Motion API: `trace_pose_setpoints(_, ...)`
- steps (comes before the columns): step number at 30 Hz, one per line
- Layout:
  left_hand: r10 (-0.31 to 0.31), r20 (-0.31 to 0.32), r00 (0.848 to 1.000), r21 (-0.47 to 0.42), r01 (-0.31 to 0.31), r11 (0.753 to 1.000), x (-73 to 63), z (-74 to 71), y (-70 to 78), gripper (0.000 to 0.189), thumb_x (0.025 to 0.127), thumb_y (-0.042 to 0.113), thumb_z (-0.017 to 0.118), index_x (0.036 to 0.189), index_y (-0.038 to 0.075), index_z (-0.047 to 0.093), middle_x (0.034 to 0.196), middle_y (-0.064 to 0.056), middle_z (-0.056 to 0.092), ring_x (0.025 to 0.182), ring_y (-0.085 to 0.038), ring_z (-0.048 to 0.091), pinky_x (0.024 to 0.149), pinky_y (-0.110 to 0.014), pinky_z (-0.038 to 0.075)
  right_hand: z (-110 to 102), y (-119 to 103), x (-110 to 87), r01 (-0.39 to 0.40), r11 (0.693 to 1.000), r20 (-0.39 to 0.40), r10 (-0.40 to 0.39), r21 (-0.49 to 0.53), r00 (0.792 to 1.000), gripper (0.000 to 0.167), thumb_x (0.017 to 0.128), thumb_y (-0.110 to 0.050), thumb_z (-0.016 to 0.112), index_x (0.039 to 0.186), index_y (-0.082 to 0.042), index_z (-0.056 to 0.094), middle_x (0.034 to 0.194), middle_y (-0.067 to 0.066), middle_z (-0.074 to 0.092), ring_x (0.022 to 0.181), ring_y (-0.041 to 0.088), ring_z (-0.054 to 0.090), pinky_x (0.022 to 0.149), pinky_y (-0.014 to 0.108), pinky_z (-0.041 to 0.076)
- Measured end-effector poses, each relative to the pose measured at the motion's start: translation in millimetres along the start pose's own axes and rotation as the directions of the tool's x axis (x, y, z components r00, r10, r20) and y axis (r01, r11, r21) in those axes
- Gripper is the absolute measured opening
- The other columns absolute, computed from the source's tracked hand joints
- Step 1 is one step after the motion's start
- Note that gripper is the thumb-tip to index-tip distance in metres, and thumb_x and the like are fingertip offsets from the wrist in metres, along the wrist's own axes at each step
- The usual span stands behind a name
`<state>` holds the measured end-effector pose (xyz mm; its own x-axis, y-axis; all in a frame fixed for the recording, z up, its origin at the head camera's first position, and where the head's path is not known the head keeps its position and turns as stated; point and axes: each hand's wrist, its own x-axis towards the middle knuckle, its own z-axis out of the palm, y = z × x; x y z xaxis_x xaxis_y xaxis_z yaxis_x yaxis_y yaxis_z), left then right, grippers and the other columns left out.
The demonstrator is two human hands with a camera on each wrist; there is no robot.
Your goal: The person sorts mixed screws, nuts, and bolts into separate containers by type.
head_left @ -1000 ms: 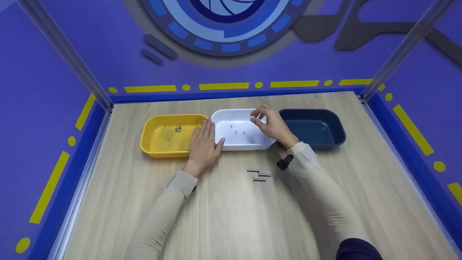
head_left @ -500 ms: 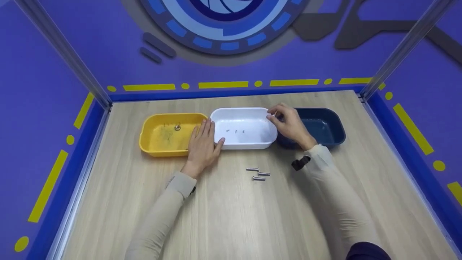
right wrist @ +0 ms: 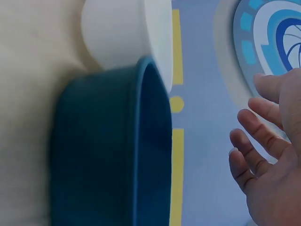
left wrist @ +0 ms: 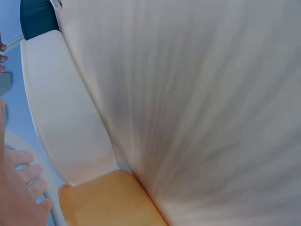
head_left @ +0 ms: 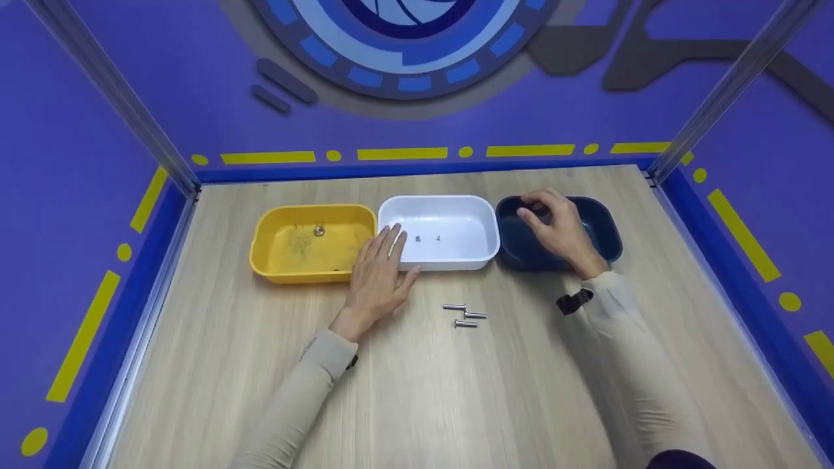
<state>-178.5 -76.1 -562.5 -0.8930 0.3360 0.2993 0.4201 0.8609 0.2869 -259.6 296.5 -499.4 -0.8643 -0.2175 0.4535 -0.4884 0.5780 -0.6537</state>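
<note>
My left hand (head_left: 378, 277) lies with fingers extended over the adjoining ends of the yellow bin (head_left: 260, 273) and the white bin (head_left: 449, 265). It grips nothing. Above the dark blue bin (head_left: 616, 251), my right hand (head_left: 560, 228) hovers with bent fingers and the thumb apart from them. In the right wrist view, the fingers of that hand (right wrist: 273, 141) are spread and nothing shows between them. A small metal nut (head_left: 318, 230) lies in the yellow bin, and a few tiny dark bits (head_left: 417, 239) are on the white bin's floor.
Three metal bolts (head_left: 466, 324) lie on the wooden table (head_left: 456, 391) in front of the white bin. The three bins stand side by side in a row. Purple panels (head_left: 417, 130) wall in the back and both sides.
My right hand has moved right from the white bin to over the dark blue bin, its thumb and fingers parting. My left hand has shifted slightly right and toward me.
</note>
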Motion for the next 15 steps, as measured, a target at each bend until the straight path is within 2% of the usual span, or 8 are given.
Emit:
trace_pose_setpoints(3, 0.022, -0.021, 1.000, -0.027, -0.022, 0.999, -2.4, 0.8, 4.8, 0.072, 0.110, 0.053, 0.047, 0.165, 0.006, 0.039, 0.174, -0.012, 0.034, 0.163, -0.030, 0.029, 0.134, -0.052, 0.023, -8.2, 8.3, -9.0, 0.003, 1.000, -0.012, -0.003, -0.030, 1.000, 0.032, 0.098, -0.014, 0.079, 0.124, 0.004, 0.073, 0.122, 0.020, 0.072, 0.110, 0.039, 0.066, 0.093, 0.027, 0.050)
trace_pose_setpoints(8, 0.071, -0.043, 0.997, -0.039, -0.073, 0.997, -6.4, 3.6, 10.6, 0.066, 0.111, 0.050, 0.047, 0.160, 0.006, 0.046, 0.168, -0.010, 0.044, 0.157, -0.029, 0.039, 0.132, -0.048, 0.029, -21.0, 21.5, -23.8, -0.025, 0.994, -0.022, 0.022, -0.104, 1.000, 0.042, 0.098, -0.020, 0.079, 0.133, 0.001, 0.069, 0.132, 0.022, 0.067, 0.121, 0.040, 0.062, 0.104, 0.050, 0.048)
trace_pose_setpoints(11, 0.095, -0.058, 0.994, -0.037, -0.097, 0.995, -9.1, 4.4, 13.0, 0.063, 0.110, 0.047, 0.052, 0.157, 0.005, 0.050, 0.165, -0.010, 0.048, 0.152, -0.029, 0.044, 0.130, -0.047, 0.033, -27.5, 29.2, -32.4, -0.057, 0.988, -0.007, 0.057, -0.145, 0.998, 0.050, 0.099, -0.027, 0.079, 0.139, -0.001, 0.066, 0.140, 0.021, 0.064, 0.130, 0.041, 0.057, 0.109, 0.060, 0.045)
trace_pose_setpoints(15, 0.110, -0.071, 0.991, -0.047, -0.114, 0.992, -12.4, 3.2, 16.1, 0.060, 0.108, 0.043, 0.057, 0.155, 0.006, 0.052, 0.161, -0.011, 0.052, 0.148, -0.029, 0.049, 0.128, -0.046, 0.036, -36.7, 39.1, -43.5, -0.094, 0.975, 0.032, 0.102, -0.200, 0.994, 0.062, 0.099, -0.038, 0.077, 0.147, -0.002, 0.060, 0.149, 0.021, 0.058, 0.141, 0.045, 0.050, 0.114, 0.068, 0.040)
